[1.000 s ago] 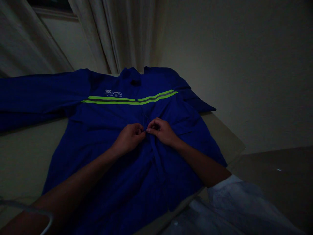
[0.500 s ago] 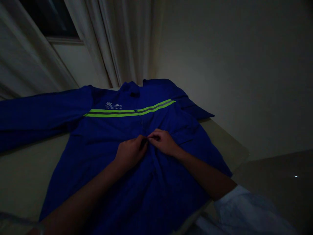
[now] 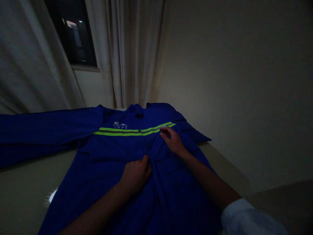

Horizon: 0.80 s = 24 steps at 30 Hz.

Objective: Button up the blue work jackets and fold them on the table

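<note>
A blue work jacket (image 3: 117,148) lies spread face up, with a yellow-green reflective stripe (image 3: 119,132) across the chest and white print above it. At the front placket, below the stripe, my left hand (image 3: 137,173) is closed on the jacket's edge, thumb and forefinger together. My right hand (image 3: 172,141) is up by the stripe on the right side of the chest, slightly curled, with thumb and forefinger apart and nothing seen between them. One dark button (image 3: 139,130) shows at the stripe's middle.
The jacket rests on a pale surface (image 3: 22,192) whose right edge meets the wall (image 3: 232,91). Light curtains (image 3: 137,55) hang behind it, beside a dark window (image 3: 73,32). A small white object (image 3: 52,195) lies left of the jacket. The room is dim.
My right hand has left the placket, where it was pinching beside my left, and moved up and right to the stripe. My left hand still grips there. The view has tilted upward.
</note>
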### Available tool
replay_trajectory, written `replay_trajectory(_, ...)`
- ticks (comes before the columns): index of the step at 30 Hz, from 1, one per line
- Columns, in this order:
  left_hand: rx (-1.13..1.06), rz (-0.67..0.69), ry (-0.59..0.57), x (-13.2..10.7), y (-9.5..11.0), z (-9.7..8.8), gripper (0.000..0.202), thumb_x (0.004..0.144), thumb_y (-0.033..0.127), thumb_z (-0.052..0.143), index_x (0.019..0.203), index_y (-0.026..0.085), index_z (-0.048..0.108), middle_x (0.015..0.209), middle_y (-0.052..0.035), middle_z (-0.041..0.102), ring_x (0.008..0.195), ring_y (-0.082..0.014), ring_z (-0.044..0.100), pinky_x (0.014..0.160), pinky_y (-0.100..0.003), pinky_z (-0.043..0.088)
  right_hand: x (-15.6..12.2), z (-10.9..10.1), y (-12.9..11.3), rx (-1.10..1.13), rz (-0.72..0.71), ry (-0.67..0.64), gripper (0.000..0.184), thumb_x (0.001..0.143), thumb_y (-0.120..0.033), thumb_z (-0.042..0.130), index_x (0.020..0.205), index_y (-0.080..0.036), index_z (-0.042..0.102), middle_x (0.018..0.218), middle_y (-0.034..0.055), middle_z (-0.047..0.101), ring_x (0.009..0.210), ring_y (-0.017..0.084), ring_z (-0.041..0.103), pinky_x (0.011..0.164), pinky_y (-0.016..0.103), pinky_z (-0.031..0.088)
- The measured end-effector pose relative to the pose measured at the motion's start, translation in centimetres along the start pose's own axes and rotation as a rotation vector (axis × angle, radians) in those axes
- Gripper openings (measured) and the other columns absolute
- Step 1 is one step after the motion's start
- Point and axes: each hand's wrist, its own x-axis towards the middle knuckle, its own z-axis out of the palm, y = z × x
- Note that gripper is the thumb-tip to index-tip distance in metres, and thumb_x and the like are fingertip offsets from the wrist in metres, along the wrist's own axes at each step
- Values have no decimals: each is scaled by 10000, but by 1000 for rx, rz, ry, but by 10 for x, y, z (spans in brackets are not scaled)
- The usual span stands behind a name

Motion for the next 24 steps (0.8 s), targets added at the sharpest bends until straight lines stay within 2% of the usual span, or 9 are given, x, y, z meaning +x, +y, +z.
replay_trajectory(3, 9, 7, -20, 4, 2, 0, 217, 1023, 265, 409, 1127, 224, 594, 953, -116, 796, 870, -305, 782, 711, -355, 508, 61, 25, 7, -172, -112, -153, 314, 983, -316, 632, 1255, -161, 654, 1247, 128, 720, 1133, 214, 689, 1026, 387, 517)
replay_trajectory(5, -2, 21, -25, 5, 2, -1, 218, 1008, 245, 426, 1139, 239, 601, 947, -110, 799, 866, -305, 784, 702, -355, 510, 107, 48, 16, -313, -113, -217, 346, 1009, -282, 603, 1318, -127, 627, 1334, 161, 691, 1246, 216, 648, 1093, 378, 475)
replay_trajectory(9, -70, 67, -10, 7, -1, 2, 177, 994, 318, 485, 1113, 263, 605, 937, -96, 802, 836, -299, 784, 683, -353, 518, 189, 93, 38, -542, 32, -231, 422, 1045, -251, 556, 1453, -144, 568, 1499, 167, 601, 1404, 230, 551, 1188, 378, 390)
replay_trajectory(12, -88, 80, 34, 8, -3, 7, 173, 1001, 364, 480, 1067, 267, 607, 914, -74, 801, 795, -288, 781, 672, -348, 529, 230, 113, 55, -590, 114, -182, 515, 1026, -247, 573, 1531, -172, 504, 1594, 193, 497, 1500, 319, 441, 1240, 520, 289)
replay_trajectory(14, -80, 83, 61, 9, -2, 9, 178, 1005, 363, 469, 1061, 264, 606, 901, -63, 799, 770, -283, 779, 658, -341, 532, 248, 120, 66, -608, 159, -189, 596, 988, -254, 631, 1560, -204, 472, 1587, 190, 507, 1505, 355, 426, 1233, 588, 253)
replay_trajectory(17, -83, 101, 70, 9, -1, 10, 184, 997, 375, 477, 1074, 259, 599, 886, -61, 795, 744, -288, 774, 631, -339, 528, 269, 123, 77, -617, 210, -250, 699, 869, -259, 774, 1521, -206, 525, 1443, 177, 646, 1382, 371, 557, 1164, 580, 353)
replay_trajectory(19, -86, 109, 68, 8, -1, 9, 183, 990, 371, 483, 1081, 258, 595, 875, -62, 792, 736, -290, 771, 622, -342, 524, 277, 118, 78, -616, 214, -272, 672, 813, -240, 809, 1449, -192, 599, 1360, 158, 698, 1293, 365, 617, 1112, 552, 412)
replay_trajectory(22, -83, 105, 61, 8, -1, 7, 176, 992, 359, 482, 1073, 255, 597, 870, -62, 793, 739, -284, 772, 622, -336, 518, 272, 98, 76, -606, 158, -236, 560, 868, -240, 720, 1420, -216, 629, 1373, 113, 686, 1277, 327, 610, 1099, 507, 428)
replay_trajectory(24, -70, 100, 57, 8, -2, 6, 176, 994, 358, 481, 1075, 254, 598, 879, -65, 796, 750, -285, 774, 624, -334, 514, 255, 76, 76, -616, 30, -239, 541, 890, -209, 657, 1430, -225, 624, 1395, 98, 666, 1293, 307, 587, 1105, 472, 423)
